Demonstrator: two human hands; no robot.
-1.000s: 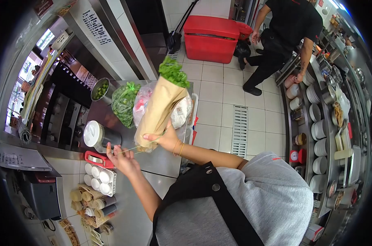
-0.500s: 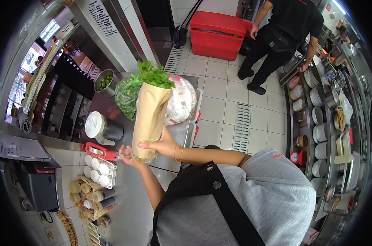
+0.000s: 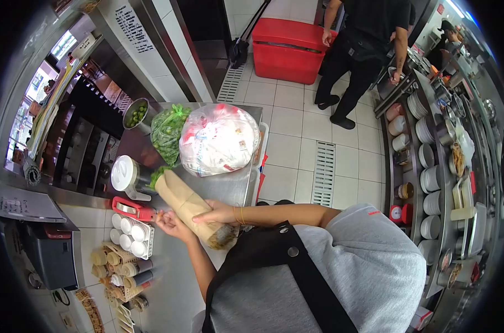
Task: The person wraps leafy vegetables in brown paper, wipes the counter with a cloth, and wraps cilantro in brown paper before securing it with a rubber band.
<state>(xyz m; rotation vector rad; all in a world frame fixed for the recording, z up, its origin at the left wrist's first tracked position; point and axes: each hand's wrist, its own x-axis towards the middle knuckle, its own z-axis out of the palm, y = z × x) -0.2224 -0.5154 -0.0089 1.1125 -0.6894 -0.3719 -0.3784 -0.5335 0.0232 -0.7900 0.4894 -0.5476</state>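
A long bundle of leafy greens wrapped in brown paper (image 3: 184, 197) slants over the steel counter. Green leaves stick out of its far upper-left end, and roots or stems show at the near end. My right hand (image 3: 218, 213) is wrapped round its lower part, with the thumb on top. Beside the bundle, my left hand (image 3: 173, 225) has its fingers bent together at the end of a red holder that looks like a tape dispenser (image 3: 134, 208). Whatever is between those fingertips is too small to make out.
On the counter (image 3: 238, 191) stand a knotted white plastic bag (image 3: 221, 141), a bag of greens (image 3: 167, 133), a pot of green limes (image 3: 136, 114) and a lidded jug (image 3: 131, 176). A rack of white containers (image 3: 132, 236) sits left. A co-worker (image 3: 368, 50) stands by a red cooler (image 3: 288, 53).
The bundle has tipped from upright to slanting left, its leafy end lower, uncovering the white bag. My left hand's fingers have closed near the red holder. The co-worker has shifted slightly.
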